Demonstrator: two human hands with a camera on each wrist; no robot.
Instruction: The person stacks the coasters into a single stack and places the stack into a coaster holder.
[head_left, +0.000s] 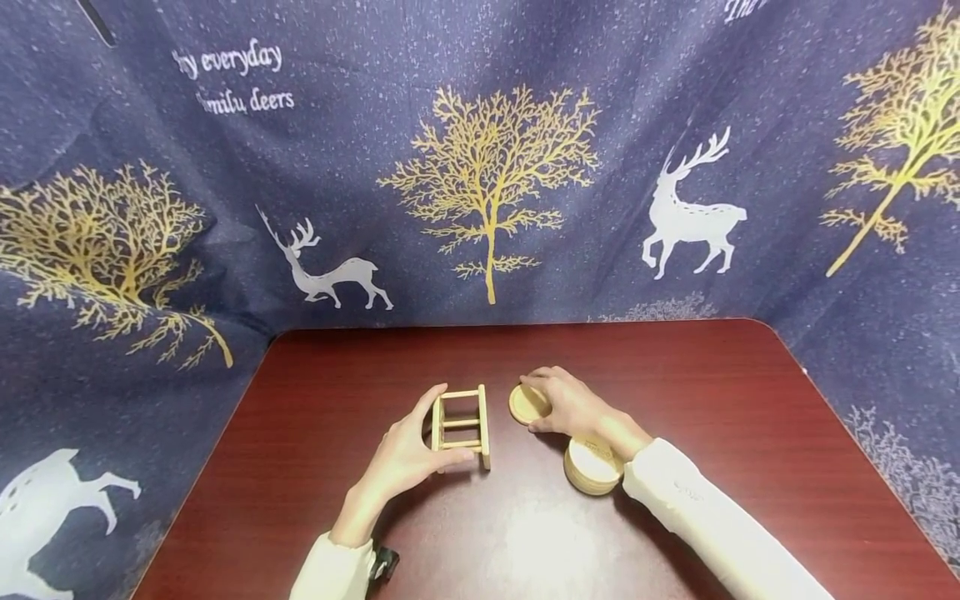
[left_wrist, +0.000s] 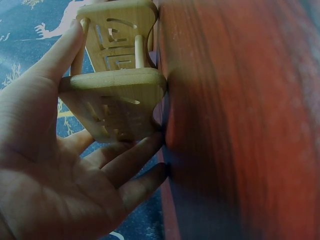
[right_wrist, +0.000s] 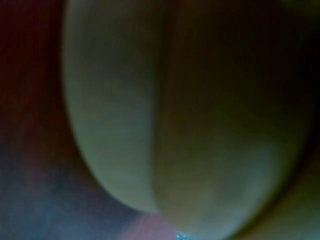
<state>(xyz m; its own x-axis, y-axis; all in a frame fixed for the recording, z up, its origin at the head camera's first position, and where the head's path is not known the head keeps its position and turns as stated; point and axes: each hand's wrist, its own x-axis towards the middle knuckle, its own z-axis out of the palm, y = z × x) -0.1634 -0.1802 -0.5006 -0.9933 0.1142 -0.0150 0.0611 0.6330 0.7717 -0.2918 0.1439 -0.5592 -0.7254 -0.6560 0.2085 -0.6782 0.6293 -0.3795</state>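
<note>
My left hand (head_left: 401, 454) holds a small light wooden coaster rack (head_left: 483, 429), thumb at its near end and a finger at the far end. Two slotted side panels joined by dowels make up the rack, seen close in the left wrist view, where the left hand (left_wrist: 60, 170) is around the near panel (left_wrist: 112, 95). To the right, my right hand (head_left: 573, 404) grips a round wooden coaster (head_left: 525, 406) by its edge. Under that wrist stands a stack of similar coasters (head_left: 588, 473). The right wrist view is dark and blurred, with pale rounded shapes.
Everything is on a dark red wooden table (head_left: 337, 392) with rounded back corners. A blue curtain (head_left: 480, 50) printed with trees and deer hangs behind it. A bright glare lies on the tabletop in front of the hands.
</note>
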